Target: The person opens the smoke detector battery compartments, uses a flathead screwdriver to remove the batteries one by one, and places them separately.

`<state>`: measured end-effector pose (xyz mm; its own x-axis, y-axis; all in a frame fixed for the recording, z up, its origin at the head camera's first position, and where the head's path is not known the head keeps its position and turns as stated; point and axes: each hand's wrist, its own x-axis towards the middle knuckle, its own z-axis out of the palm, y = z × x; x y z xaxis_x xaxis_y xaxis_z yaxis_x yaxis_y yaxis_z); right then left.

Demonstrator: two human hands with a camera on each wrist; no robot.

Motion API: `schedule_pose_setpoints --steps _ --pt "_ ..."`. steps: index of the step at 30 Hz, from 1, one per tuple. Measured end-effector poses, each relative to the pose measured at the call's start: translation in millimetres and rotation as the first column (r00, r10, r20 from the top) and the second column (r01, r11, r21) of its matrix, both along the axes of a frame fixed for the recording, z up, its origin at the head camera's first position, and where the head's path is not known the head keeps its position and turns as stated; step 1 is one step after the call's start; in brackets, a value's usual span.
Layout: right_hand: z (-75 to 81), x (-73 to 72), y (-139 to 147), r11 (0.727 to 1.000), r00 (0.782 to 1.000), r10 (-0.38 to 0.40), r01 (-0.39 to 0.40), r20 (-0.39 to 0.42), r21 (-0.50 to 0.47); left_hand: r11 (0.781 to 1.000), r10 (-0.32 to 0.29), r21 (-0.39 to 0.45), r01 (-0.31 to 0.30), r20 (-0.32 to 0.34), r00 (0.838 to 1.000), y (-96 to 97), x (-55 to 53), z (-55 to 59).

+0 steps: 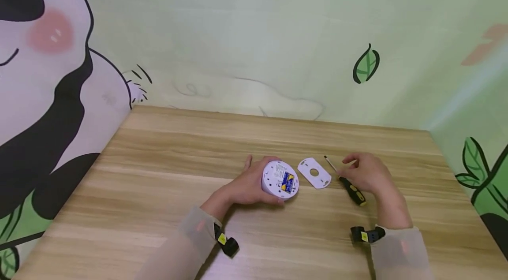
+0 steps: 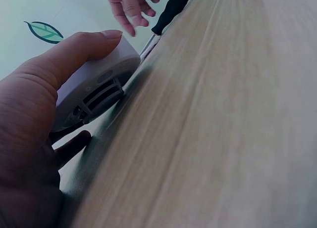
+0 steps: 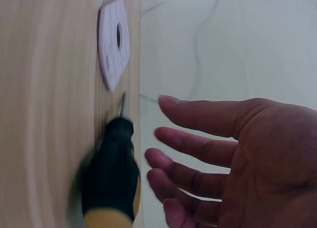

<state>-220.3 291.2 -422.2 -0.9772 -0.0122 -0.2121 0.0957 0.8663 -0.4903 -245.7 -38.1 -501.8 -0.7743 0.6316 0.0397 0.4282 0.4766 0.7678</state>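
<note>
My left hand [image 1: 247,184] grips a round white smoke detector [image 1: 271,179] by its rim. The detector is tilted so its back faces up, where a blue and yellow battery [image 1: 287,182] sits in an exposed compartment. Dark vent slots show along its side in the left wrist view. To its right lies a flat white mounting plate [image 1: 304,169] with a round central hole. Above a black and yellow screwdriver [image 1: 352,192] hovers my right hand [image 1: 368,174]. In the right wrist view its fingers are loosely bent, apart from the screwdriver handle [image 3: 110,171], and hold nothing.
The wooden table [image 1: 158,152] reaches back to a pale green wall [image 1: 222,42] painted with a panda and leaves. Each wrist wears a black strap-on camera, the left one [image 1: 227,241] hanging close above the tabletop.
</note>
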Motion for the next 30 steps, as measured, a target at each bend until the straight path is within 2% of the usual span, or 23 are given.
schedule_pose_setpoints --steps 4,11,30 --pt "0.9 -0.5 8.3 1.000 0.998 0.011 -0.011 0.062 0.008 1.000 0.005 -0.007 -0.005 0.001 1.000 -1.2 -0.1 -0.3" --pt "0.7 1.8 14.2 1.000 0.994 0.020 -0.022 0.111 0.014 1.000 0.003 -0.005 -0.003 -0.002 1.000 -0.9 -0.6 -0.5" --pt "-5.8 2.6 5.4 0.999 0.988 0.045 -0.049 0.147 0.024 1.000 0.004 0.001 -0.004 0.001 1.000 -1.1 -0.8 -1.6"
